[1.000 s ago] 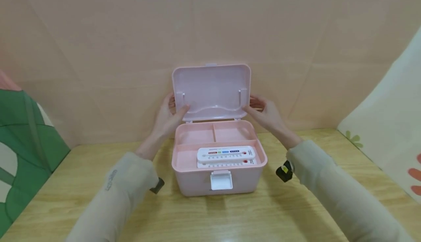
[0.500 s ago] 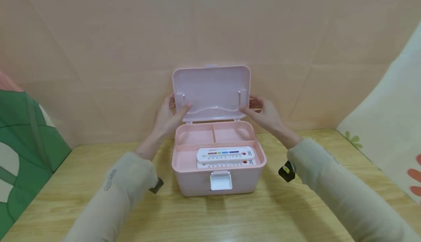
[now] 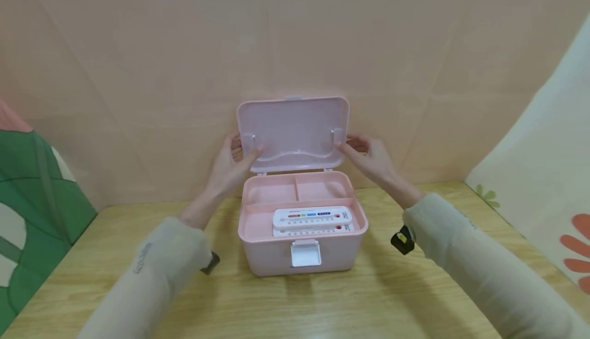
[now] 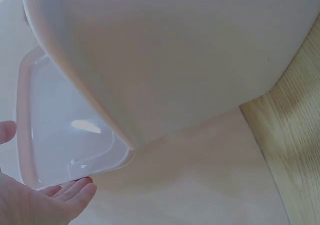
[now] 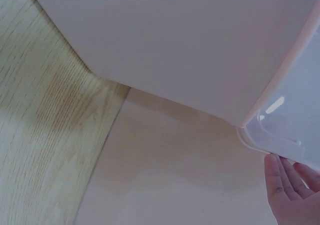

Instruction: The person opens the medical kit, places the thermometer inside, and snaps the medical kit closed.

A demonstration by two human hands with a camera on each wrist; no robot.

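A pink plastic storage box [image 3: 301, 257] stands on the table with its lid [image 3: 295, 129] raised upright at the back. My left hand [image 3: 230, 165] holds the lid's left edge, thumb on the inner face and fingers behind. At the right edge, my right hand [image 3: 371, 160] grips the lid in the same way. Inside the front compartment lie two white thermometers [image 3: 312, 217], one overlapping the other. The white latch [image 3: 306, 253] hangs on the box's front. In the left wrist view, the fingers [image 4: 75, 195] lie along the lid's edge; the right wrist view shows fingers [image 5: 277, 180] at its other edge.
Two smaller compartments [image 3: 272, 189] lie behind the front one, split by a thin divider. A beige cloth backdrop [image 3: 295, 32] rises close behind the lid. Patterned cloths hang at the left [image 3: 41, 200] and right [image 3: 544, 175] of the wooden table [image 3: 295, 313].
The lid's top edge sits slightly lower in the head view, with both hands still holding its sides. The box and lid appear shifted a little to the left.
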